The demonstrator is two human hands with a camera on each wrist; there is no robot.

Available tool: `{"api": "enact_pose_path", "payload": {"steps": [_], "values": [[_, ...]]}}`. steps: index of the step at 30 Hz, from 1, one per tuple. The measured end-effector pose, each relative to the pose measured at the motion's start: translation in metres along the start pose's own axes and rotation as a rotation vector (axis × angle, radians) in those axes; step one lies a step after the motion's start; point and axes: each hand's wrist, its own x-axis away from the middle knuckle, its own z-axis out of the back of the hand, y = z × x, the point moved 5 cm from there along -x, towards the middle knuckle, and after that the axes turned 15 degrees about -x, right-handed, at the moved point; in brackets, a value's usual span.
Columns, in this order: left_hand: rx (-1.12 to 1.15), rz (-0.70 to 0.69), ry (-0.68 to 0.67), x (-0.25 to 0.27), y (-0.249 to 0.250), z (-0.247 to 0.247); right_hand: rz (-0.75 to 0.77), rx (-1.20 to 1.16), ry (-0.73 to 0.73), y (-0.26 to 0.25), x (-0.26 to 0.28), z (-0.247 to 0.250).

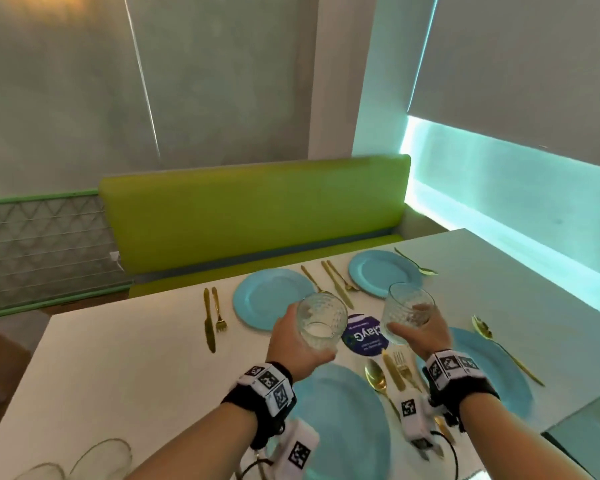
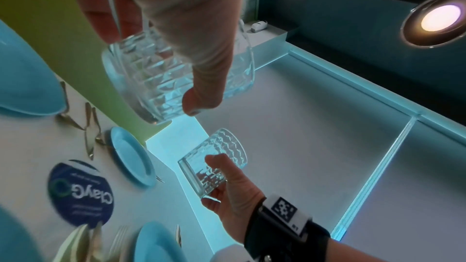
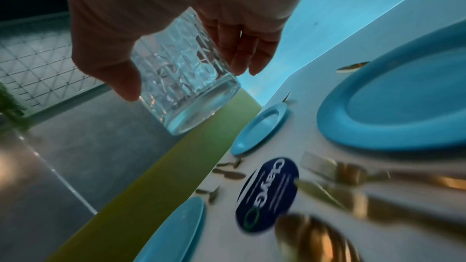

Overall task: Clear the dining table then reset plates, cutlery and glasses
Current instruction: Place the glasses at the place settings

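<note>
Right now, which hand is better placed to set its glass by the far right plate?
Right. The right hand holds the right glass by the far right plate; the left hand holds the left glass nearer the far left plate.
</note>
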Motion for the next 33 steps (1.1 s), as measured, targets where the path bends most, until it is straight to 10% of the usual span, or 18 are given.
{"api": "enact_pose_path", "payload": {"steps": [12, 33], "values": [[-0.035, 0.090, 0.021, -0.119, 0.074, -0.084, -0.098, 0.070, 0.103, 0.016, -0.165, 0.072], [-0.133, 0.188, -0.029, -0.194, 0.073, -0.143, -0.410, 0.158, 0.128, 0.091, -0.251, 0.066]]}}
